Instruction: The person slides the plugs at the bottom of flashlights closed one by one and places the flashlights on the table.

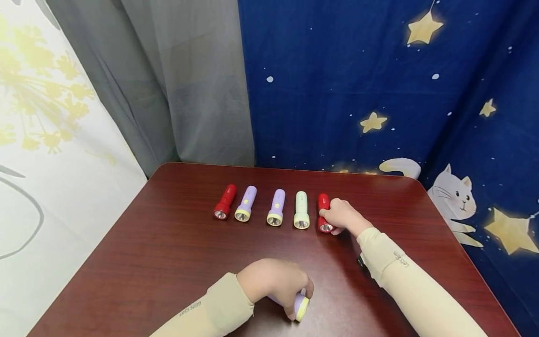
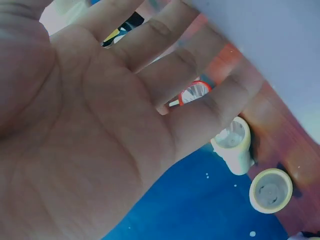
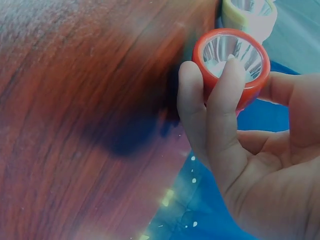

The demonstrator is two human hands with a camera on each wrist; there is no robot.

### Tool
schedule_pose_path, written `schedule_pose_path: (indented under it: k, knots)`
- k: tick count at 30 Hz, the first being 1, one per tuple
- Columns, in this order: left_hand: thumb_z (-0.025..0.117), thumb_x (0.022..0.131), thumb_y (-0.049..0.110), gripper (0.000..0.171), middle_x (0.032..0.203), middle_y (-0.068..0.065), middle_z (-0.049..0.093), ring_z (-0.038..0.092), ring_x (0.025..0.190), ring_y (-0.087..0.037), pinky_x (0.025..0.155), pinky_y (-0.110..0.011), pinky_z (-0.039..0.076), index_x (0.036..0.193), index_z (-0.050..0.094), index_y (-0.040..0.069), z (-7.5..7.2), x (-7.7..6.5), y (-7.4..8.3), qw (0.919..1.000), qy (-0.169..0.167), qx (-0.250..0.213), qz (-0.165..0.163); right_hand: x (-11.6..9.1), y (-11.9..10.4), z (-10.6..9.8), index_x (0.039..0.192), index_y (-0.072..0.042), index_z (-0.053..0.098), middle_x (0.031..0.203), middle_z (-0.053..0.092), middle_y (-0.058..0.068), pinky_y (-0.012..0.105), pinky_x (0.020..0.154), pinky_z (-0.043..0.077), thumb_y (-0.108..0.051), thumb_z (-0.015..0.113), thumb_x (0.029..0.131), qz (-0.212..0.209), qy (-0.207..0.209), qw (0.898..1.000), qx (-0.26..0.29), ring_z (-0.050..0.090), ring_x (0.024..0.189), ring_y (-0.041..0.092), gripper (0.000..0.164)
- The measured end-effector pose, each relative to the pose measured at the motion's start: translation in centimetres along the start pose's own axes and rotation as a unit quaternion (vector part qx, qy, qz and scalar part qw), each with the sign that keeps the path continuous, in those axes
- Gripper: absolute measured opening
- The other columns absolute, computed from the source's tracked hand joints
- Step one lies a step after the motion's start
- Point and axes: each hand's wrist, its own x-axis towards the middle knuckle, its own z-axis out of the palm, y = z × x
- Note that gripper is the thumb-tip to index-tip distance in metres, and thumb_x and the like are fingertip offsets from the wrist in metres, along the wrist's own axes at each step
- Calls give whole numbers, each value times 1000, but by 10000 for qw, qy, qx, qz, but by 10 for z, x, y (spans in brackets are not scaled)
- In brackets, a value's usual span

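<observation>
My left hand point(image 1: 275, 281) holds a purple flashlight point(image 1: 301, 305) with a yellow rim near the front of the table, thumb and fingers on either side of its head. Most of that flashlight's body is hidden under the hand; its pale side point(image 2: 272, 55) looms blurred in the left wrist view. Farther back, my right hand point(image 1: 343, 215) grips a red flashlight point(image 1: 323, 202) at the right end of a row. In the right wrist view, fingers curl round the red rim point(image 3: 199, 52). Beside it lies a pale green flashlight point(image 1: 301, 208).
Leftward along the row lie a purple flashlight point(image 1: 276, 206), another purple flashlight point(image 1: 247, 202) and a red flashlight point(image 1: 226, 200), lenses toward me. They rest on a dark red-brown table point(image 1: 168, 243). Behind its far edge hang a grey curtain point(image 1: 206, 84) and a blue starry curtain point(image 1: 328, 93).
</observation>
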Motion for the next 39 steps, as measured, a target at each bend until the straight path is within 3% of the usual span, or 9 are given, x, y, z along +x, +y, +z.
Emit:
schedule_pose_path:
  k: [11, 21, 30, 39]
  knots:
    - [94, 80, 31, 37, 103, 16, 73, 61, 91, 1, 82, -18, 50, 113, 78, 32, 1, 2, -1, 10000, -26, -24, 4, 2, 2, 2, 96, 1, 59, 85, 64, 17, 34, 51, 61, -19, 54, 103, 127, -26, 9998, 116, 70, 49, 19, 22]
    - [95, 79, 34, 39, 103, 17, 72, 61, 91, 1, 80, -17, 49, 114, 78, 34, 3, 4, -3, 9999, 65, 89, 35, 2, 3, -1, 98, 1, 61, 81, 66, 16, 34, 50, 61, -23, 52, 105, 171, -88, 9997, -148, 69, 47, 19, 26]
    - [94, 79, 32, 39, 104, 18, 73, 60, 91, 0, 82, -18, 49, 115, 78, 33, 4, 5, -2, 9999, 65, 105, 6, -3, 2, -5, 95, -1, 61, 77, 65, 14, 30, 50, 59, -33, 55, 109, 1, -50, 9975, -712, 67, 53, 19, 35]
    - [94, 79, 31, 40, 105, 18, 74, 61, 92, 0, 82, -19, 49, 116, 78, 34, 4, 4, -1, 9999, 64, 92, 4, -4, 2, -7, 93, -2, 60, 79, 64, 15, 31, 51, 60, -32, 52, 110, 104, -79, 9976, -679, 67, 55, 20, 36]
